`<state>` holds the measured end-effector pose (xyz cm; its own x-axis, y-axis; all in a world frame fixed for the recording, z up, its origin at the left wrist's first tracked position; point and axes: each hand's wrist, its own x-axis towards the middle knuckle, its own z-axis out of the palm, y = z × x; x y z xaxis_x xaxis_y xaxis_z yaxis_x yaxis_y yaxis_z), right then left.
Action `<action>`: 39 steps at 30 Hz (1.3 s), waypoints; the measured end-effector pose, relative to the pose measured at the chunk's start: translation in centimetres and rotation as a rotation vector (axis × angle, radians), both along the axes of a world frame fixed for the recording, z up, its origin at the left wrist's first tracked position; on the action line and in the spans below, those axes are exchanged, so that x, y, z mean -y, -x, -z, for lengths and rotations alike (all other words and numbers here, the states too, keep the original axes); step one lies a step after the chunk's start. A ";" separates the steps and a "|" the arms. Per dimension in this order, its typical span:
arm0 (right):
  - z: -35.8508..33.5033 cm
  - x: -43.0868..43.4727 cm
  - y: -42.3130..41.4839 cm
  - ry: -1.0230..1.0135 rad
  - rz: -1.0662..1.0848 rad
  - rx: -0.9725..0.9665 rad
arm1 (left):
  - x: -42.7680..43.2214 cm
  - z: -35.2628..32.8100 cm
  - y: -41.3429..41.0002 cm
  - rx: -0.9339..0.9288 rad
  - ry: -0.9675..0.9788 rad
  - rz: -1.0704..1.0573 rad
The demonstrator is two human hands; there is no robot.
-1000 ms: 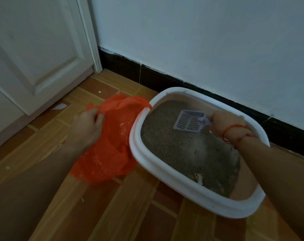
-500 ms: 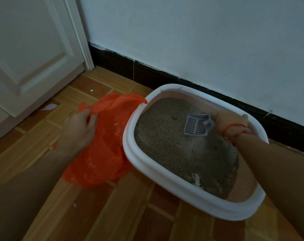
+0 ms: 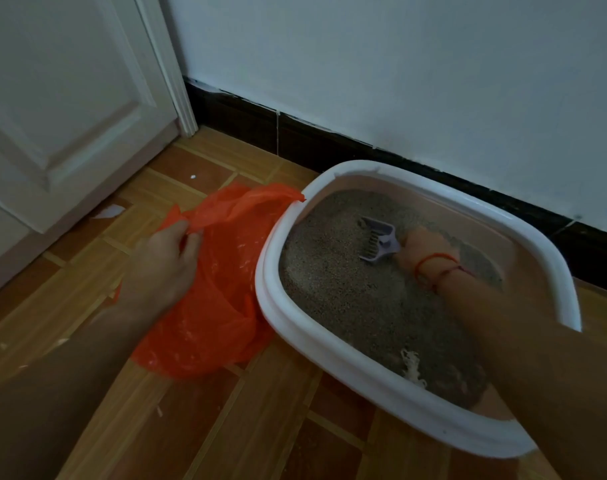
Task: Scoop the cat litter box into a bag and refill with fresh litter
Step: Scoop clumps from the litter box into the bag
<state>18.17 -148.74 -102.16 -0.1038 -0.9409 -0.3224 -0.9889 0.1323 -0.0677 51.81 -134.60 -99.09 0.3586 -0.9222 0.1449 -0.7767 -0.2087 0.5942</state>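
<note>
A white-rimmed litter box [image 3: 288, 327] full of grey-brown litter [image 3: 343, 289] sits on the floor against the wall. My right hand [image 3: 423, 252], with a red string at the wrist, grips the handle of a pale purple slotted scoop [image 3: 378, 242]; the scoop is tilted on its side with its front edge dug into the litter. Left of the box lies an orange plastic bag [image 3: 219, 296], one corner draped onto the box rim. My left hand [image 3: 163, 261] pinches the bag's upper edge.
A white door [image 3: 63, 109] and its frame stand at the left. A black skirting strip [image 3: 295, 133] runs along the pale wall behind the box. Wood-pattern floor tiles carry small white scraps [image 3: 109, 211]. A whitish clump [image 3: 413, 367] lies in the litter near the front.
The scoop has turned from lying flat over the litter to tilted on edge and pushed down into it. My left hand keeps its hold on the bag's edge.
</note>
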 end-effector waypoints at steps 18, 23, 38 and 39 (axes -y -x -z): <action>-0.6 -2.8 2.7 0.129 -0.016 0.299 | -0.6 -1.4 -0.6 0.007 -0.038 -0.018; -1.5 -3.6 3.0 0.140 -0.040 0.293 | -0.7 -2.5 -0.2 0.039 -0.035 -0.014; -3.1 -5.0 3.0 0.171 -0.082 0.298 | -1.2 -4.0 -0.1 0.030 -0.054 -0.010; -3.2 -5.0 3.0 0.177 -0.079 0.291 | -1.3 -4.1 -0.1 0.020 -0.050 -0.008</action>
